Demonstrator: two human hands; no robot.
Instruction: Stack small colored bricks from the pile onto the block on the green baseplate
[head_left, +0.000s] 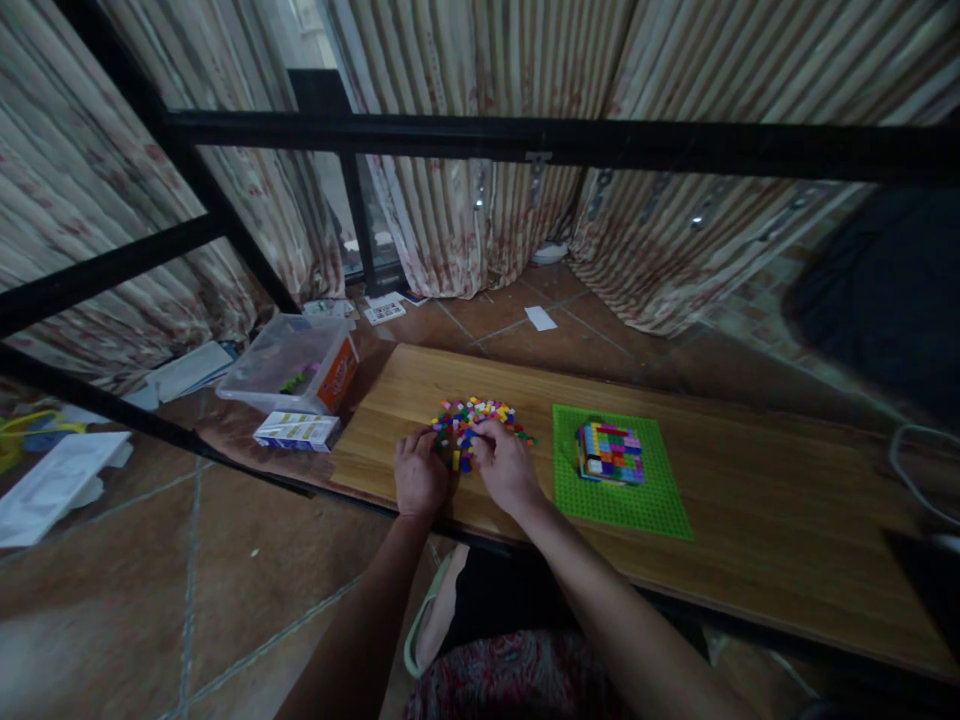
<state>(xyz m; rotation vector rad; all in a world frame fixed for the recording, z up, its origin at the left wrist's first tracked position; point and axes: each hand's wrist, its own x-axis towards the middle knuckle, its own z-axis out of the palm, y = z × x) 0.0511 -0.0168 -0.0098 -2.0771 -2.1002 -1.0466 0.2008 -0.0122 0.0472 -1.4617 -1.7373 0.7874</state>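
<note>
Many loose bricks (487, 409) between and beyond left hand (421, 472), right hand (508, 466); both half-curled, hold unclear; brick build (616, 454) rightward, nearer right hand.

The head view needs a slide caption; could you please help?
Left hand and right hand at loose bricks beside a green baseplate.
</note>
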